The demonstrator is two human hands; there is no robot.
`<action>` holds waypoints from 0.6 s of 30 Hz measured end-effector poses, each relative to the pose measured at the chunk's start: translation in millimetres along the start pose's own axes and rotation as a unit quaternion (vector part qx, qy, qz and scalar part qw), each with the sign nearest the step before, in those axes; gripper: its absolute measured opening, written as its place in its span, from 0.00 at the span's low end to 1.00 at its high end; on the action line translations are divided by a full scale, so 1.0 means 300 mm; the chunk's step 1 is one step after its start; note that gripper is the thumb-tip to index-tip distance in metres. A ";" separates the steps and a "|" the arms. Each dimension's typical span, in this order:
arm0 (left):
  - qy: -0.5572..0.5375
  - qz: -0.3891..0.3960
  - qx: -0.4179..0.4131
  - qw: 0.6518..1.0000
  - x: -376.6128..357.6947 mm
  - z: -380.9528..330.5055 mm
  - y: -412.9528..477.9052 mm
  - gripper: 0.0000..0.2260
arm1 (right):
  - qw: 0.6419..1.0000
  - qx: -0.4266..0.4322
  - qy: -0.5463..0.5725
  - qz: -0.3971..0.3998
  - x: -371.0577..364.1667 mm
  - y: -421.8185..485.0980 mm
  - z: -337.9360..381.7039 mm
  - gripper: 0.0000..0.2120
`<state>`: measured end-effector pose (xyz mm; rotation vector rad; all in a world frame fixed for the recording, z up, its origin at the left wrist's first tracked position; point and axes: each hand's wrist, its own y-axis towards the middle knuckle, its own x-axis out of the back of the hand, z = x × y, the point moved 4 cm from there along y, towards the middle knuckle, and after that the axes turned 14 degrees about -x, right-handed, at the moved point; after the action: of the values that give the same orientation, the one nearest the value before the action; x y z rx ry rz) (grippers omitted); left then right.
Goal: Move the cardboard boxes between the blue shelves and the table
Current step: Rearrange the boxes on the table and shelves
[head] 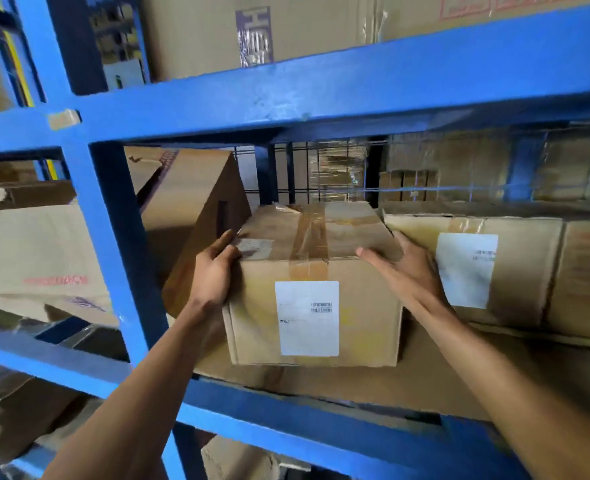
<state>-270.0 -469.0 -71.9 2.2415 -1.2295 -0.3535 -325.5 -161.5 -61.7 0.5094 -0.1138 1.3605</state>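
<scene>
Caller: Head view, and the cardboard box (312, 299) sat on the middle level of the blue shelves (321, 91), front face toward us, white label (307, 318) square on it.

Spotter: It rested on a flat cardboard sheet (321, 379) lining that level, brown tape (309, 233) running over its top.

Caller: Both bare forearms (148, 375) reached up from below, one either side of the box. And the left hand (217, 271)?

Spotter: Its grip held the box's top left corner, thumb laid on the lid, fingers (222, 239) curled round the left side.

Caller: The right hand (408, 268) was different, wasn't it?

Spotter: Wide grip there: palm flat against the right side, thumb stretched along the top front edge, fingers straight and pushed into the gap beside the neighbouring box (515, 271).

Caller: That neighbour sat just beside, with a second label (466, 270) on its front.

Spotter: On the other side a tilted box (189, 209) leaned toward our box; whether they touched, I couldn't tell, the left hand covered the spot.

Caller: Behind it all stood a wire mesh (307, 168), and more wrapped cartons (460, 164) past it, blurred.

Spotter: Up top, a large carton (200, 32) sat on the level above; left of the blue upright (113, 237), a red-printed carton (44, 258) filled the next bay.
</scene>
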 end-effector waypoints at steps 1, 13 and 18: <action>-0.011 0.002 -0.001 1.000 -0.001 0.018 0.024 0.22 | 1.000 -0.004 0.007 -0.004 -0.017 -0.003 0.010 0.33; 0.097 -0.053 -0.293 0.950 -0.018 0.185 0.128 0.24 | 0.938 0.143 -0.229 -0.220 -0.234 -0.037 -0.022 0.52; 0.379 0.051 -0.413 0.826 -0.049 0.293 0.079 0.40 | 0.799 0.345 -0.392 -0.299 -0.375 -0.070 -0.070 0.46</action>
<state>-336.1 -496.8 -129.9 1.3142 -0.5708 0.0717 -334.9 -257.0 -127.4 1.5775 -0.1114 0.4493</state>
